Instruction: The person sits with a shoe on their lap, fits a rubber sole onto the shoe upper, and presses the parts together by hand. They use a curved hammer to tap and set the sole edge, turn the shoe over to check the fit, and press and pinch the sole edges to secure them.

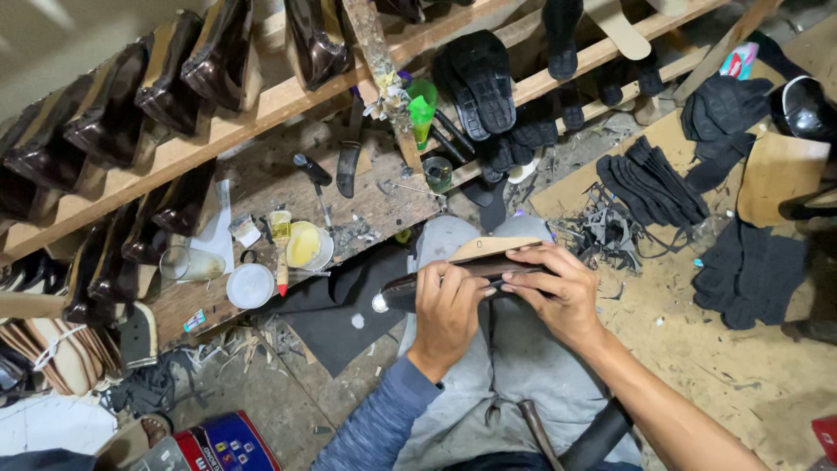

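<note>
A dark leather shoe [410,290] on a last lies sole-up across my knees, its tan insole [493,248] facing up. My left hand [446,307] grips the middle of the shoe, thumb and fingers pressing the upper at the sole edge. My right hand [558,292] is closed over the other end of the shoe, fingers curled along its side. Both hands hold the same shoe above my grey trousers [501,366].
A low wooden bench [261,183] carries a glue pot [307,246] with a brush [281,240], a white lid [250,285], a glass [187,263] and tools. Racks hold several dark shoes [166,74]. Black soles [649,183] and scraps lie on the floor at right.
</note>
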`<action>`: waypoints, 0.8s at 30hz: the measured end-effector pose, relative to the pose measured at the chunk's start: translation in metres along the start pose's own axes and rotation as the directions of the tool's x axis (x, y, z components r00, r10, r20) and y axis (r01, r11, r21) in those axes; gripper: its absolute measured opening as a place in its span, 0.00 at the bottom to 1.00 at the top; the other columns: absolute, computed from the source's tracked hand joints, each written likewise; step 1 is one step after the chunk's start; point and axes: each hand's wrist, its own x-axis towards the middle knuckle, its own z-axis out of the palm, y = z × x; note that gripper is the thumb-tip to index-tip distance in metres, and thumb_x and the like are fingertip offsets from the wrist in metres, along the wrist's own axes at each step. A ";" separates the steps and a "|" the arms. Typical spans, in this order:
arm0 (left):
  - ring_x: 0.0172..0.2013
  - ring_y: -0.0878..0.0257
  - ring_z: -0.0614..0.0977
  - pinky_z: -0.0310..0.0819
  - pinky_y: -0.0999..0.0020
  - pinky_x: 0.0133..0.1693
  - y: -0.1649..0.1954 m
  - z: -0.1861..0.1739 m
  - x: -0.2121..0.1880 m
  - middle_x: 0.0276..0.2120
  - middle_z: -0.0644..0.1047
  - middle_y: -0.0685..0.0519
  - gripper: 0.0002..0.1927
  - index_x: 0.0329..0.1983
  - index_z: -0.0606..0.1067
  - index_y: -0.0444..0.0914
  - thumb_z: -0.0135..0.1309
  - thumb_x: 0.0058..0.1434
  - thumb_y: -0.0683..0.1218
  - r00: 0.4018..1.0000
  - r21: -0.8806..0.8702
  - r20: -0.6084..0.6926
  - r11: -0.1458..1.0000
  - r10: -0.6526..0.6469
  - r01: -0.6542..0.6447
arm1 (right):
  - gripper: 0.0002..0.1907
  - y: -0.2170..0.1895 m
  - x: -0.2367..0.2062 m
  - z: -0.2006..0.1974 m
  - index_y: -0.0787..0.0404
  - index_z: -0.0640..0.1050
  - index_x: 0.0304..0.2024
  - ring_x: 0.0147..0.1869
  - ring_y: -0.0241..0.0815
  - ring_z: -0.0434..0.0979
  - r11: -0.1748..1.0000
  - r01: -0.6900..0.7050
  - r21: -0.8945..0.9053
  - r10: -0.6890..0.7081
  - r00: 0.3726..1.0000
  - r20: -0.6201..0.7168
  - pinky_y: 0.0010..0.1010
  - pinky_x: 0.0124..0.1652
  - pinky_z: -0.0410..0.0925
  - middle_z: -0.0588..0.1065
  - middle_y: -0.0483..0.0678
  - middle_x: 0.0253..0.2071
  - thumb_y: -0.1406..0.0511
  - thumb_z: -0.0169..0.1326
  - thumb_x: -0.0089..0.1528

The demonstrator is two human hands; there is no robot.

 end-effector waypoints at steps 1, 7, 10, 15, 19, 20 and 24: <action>0.43 0.48 0.74 0.68 0.52 0.48 0.000 0.000 0.000 0.36 0.73 0.49 0.07 0.38 0.75 0.36 0.60 0.60 0.42 1.000 0.000 -0.009 1.000 0.004 -0.004 | 0.10 0.001 -0.001 0.001 0.58 0.84 0.35 0.54 0.47 0.81 1.000 0.012 0.019 -0.012 1.000 -0.015 0.39 0.58 0.70 0.81 0.48 0.48 0.68 0.68 0.49; 0.42 0.49 0.74 0.69 0.52 0.47 0.002 0.002 0.001 0.36 0.73 0.50 0.07 0.39 0.76 0.36 0.61 0.58 0.40 0.999 0.028 -0.038 0.999 0.017 -0.016 | 0.10 0.007 -0.006 0.007 0.59 0.84 0.33 0.53 0.46 0.80 0.996 -0.085 0.042 0.086 0.996 -0.027 0.39 0.58 0.68 0.82 0.47 0.47 0.69 0.69 0.48; 0.41 0.49 0.74 0.68 0.54 0.45 0.005 0.004 -0.001 0.35 0.74 0.51 0.08 0.40 0.78 0.36 0.61 0.58 0.40 0.998 0.013 -0.044 0.999 -0.034 0.035 | 0.11 0.007 -0.007 0.008 0.60 0.84 0.33 0.51 0.46 0.81 0.991 -0.118 0.056 0.120 0.992 -0.043 0.35 0.53 0.68 0.82 0.48 0.46 0.69 0.70 0.48; 0.42 0.49 0.75 0.71 0.54 0.50 0.009 0.005 0.003 0.37 0.75 0.51 0.06 0.40 0.77 0.37 0.61 0.60 0.39 0.994 -0.016 -0.060 0.996 -0.089 0.088 | 0.16 0.004 -0.001 0.004 0.63 0.83 0.36 0.49 0.46 0.82 0.965 -0.237 0.112 0.242 0.970 -0.029 0.34 0.53 0.70 0.82 0.49 0.43 0.67 0.72 0.47; 0.46 0.47 0.76 0.72 0.54 0.53 0.010 -0.005 0.007 0.42 0.76 0.50 0.12 0.48 0.77 0.33 0.62 0.63 0.41 0.996 -0.076 -0.005 0.993 -0.092 0.092 | 0.16 -0.007 0.006 -0.004 0.63 0.83 0.37 0.48 0.47 0.82 0.974 -0.219 0.060 0.219 0.976 0.013 0.35 0.50 0.70 0.82 0.50 0.42 0.68 0.71 0.47; 0.46 0.46 0.76 0.72 0.54 0.52 0.008 -0.010 0.006 0.44 0.76 0.47 0.15 0.50 0.77 0.32 0.62 0.61 0.41 0.995 -0.085 -0.022 0.992 -0.095 0.093 | 0.16 -0.010 0.007 -0.005 0.63 0.83 0.38 0.49 0.47 0.82 0.976 -0.212 0.044 0.212 0.977 0.014 0.36 0.51 0.70 0.82 0.50 0.43 0.68 0.71 0.48; 0.47 0.46 0.77 0.68 0.46 0.57 -0.003 -0.029 -0.004 0.44 0.75 0.46 0.20 0.51 0.78 0.34 0.64 0.55 0.43 0.999 -0.042 -0.043 0.999 -0.017 0.015 | 0.15 -0.024 0.004 -0.002 0.62 0.84 0.42 0.55 0.47 0.81 0.997 -0.060 -0.047 0.061 0.998 0.022 0.44 0.61 0.68 0.81 0.49 0.48 0.72 0.67 0.51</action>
